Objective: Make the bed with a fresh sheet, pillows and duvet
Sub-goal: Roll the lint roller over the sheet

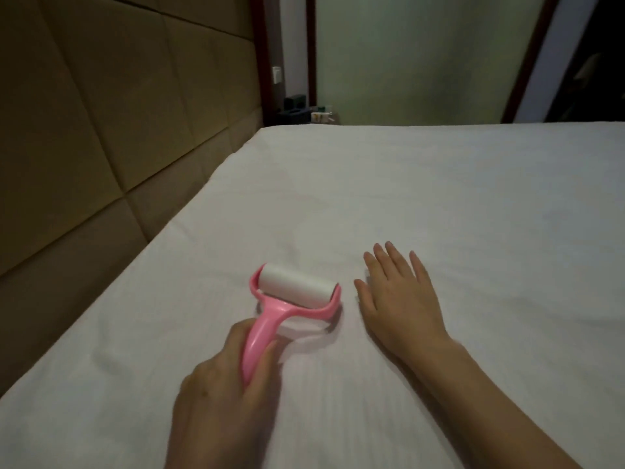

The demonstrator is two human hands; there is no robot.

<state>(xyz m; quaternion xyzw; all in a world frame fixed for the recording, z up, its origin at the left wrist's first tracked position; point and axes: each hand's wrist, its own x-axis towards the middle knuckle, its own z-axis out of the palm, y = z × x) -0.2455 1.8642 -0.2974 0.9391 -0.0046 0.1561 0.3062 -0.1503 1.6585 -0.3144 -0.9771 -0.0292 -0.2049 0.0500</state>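
White fitted sheet covers the whole bed, pulled mostly flat, only faint creases near the middle and a small ripple low on the left side. Padded tan headboard runs along the left edge, square panels with dark seams. Past the far corner of the bed: a dark door frame, a white wall switch on it, and a few small dark boxes on a low surface, too small to identify. Pale green wall behind

Left hand grips the pink handle of a lint roller, fingers and thumb curled round the grip from both sides. Handle points back toward the person, forked head forward. White roll sits in the pink fork and is down on the sheet, slightly left of centre in the view. Hand is a bit motion-blurred

Right hand lies palm down on the sheet just beside the roller, to its right, not touching it. Fingers straight and slightly spread, pointing toward the far end of the bed, holding nothing. Bare forearm runs back to the lower right corner

No pillows or duvet in frame; can't tell where they are
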